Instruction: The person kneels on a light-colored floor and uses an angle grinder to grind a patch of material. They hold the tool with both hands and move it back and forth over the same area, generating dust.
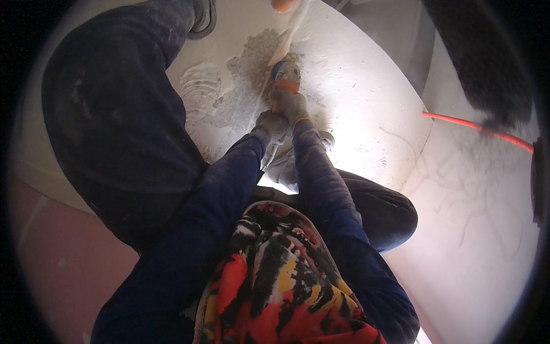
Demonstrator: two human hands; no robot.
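Note:
An angle grinder with an orange body and a dusty, pale head lies against the white surface in front of me. A blue disc edge shows on its left side. My right hand, in a dusty grey glove, is wrapped round the orange body just behind the head. Closer to me, my left hand, gloved too, is closed at the rear of the tool; its fingers are partly hidden. Left of the head is a rough grey patch where the white coating is worn off. A pale streak runs upward from the disc.
My bent legs frame the work spot, with a shoe below my hands. An orange cable crosses at the right, near a blurred dark shape. A small orange object shows at the top edge. Pinkish surface lies lower left.

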